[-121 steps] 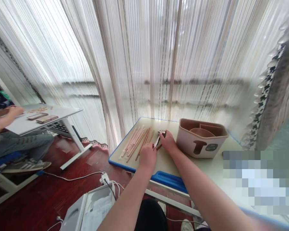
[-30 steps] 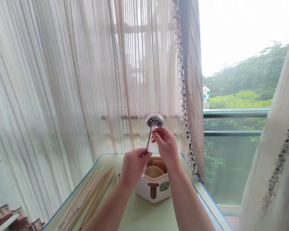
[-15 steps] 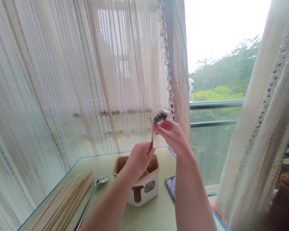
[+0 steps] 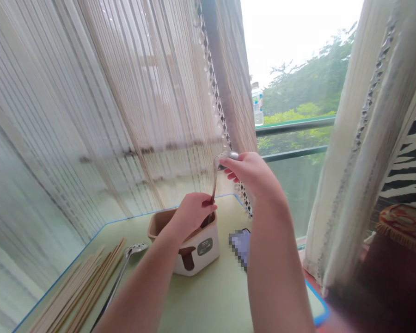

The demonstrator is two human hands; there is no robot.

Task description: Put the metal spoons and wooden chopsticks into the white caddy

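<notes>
Your right hand (image 4: 251,172) clasped the bowl of a shiny perforated metal ladle (image 4: 214,184); your left hand (image 4: 195,211) pinched its handle, the lower end inside a white, brown-rimmed utensil holder (image 4: 204,260); another silvery slotted metal ladle (image 4: 135,249) lay beside slim tan wooden sticks (image 4: 97,285) on the pale green, blue-edged table (image 4: 197,305).

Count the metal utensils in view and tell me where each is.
2. One metal utensil is held in the left hand and right hand, at the container; the other lies on the table, between the sticks and the container. More may be hidden inside it.
</notes>
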